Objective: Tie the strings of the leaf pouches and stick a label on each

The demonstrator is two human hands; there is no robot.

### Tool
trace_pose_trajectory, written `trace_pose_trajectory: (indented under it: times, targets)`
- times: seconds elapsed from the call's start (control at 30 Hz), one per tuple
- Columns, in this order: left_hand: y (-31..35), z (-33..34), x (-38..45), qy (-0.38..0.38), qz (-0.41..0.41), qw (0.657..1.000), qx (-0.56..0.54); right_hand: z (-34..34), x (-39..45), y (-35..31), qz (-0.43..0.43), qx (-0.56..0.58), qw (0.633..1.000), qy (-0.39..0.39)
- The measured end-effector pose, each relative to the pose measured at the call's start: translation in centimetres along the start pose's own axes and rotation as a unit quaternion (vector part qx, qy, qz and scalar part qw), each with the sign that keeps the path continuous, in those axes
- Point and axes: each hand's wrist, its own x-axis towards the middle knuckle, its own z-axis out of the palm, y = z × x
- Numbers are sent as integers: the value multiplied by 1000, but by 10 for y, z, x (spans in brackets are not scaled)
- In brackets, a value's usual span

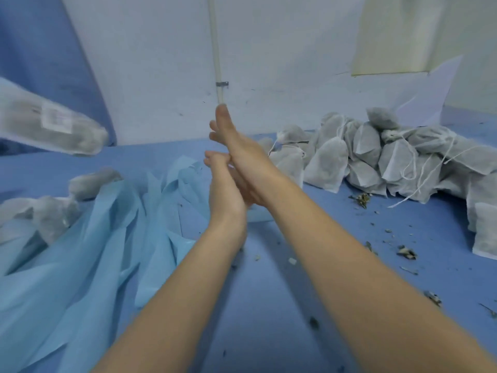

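Note:
A grey leaf pouch [53,127] with a white label [57,120] on it is blurred in mid-air at the far left, away from both hands. My right hand [232,146] is stretched out over the middle of the table with straight fingers, holding nothing. My left hand [226,184] lies against its palm side, fingers loosely bent, also holding nothing. A heap of grey pouches [376,157] with loose white strings [414,168] lies at the right. Other pouches [51,214] lie at the left among the blue strips.
Long light-blue strips [88,251] spread over the left half of the blue table [269,305]. Dry leaf crumbs [406,253] are scattered at the right. A white wall with a pipe [216,49] stands behind, and a blue curtain [40,49] hangs at the far left.

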Motion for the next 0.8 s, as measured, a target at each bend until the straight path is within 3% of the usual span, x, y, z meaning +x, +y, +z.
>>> trace_pose_trajectory:
  times: [0.13, 0.3, 0.47, 0.57, 0.8]
  targets:
    - [-2, 5, 3, -39, 7, 994, 98, -17, -2, 12, 2, 17, 1000, -7]
    - [-39, 44, 7, -61, -38, 986, 151, -60, -18, 26, -5, 79, 992, 100]
    - [-77, 95, -3, -166, -29, 942, 289, -128, -47, 40, -3, 52, 979, 195]
    - [-94, 122, -12, -181, -47, 952, 243, -163, -63, 46, -5, 51, 968, 246]
    - [-118, 160, 24, -121, -117, 961, 220, -214, -85, 66, -10, 24, 955, 295]
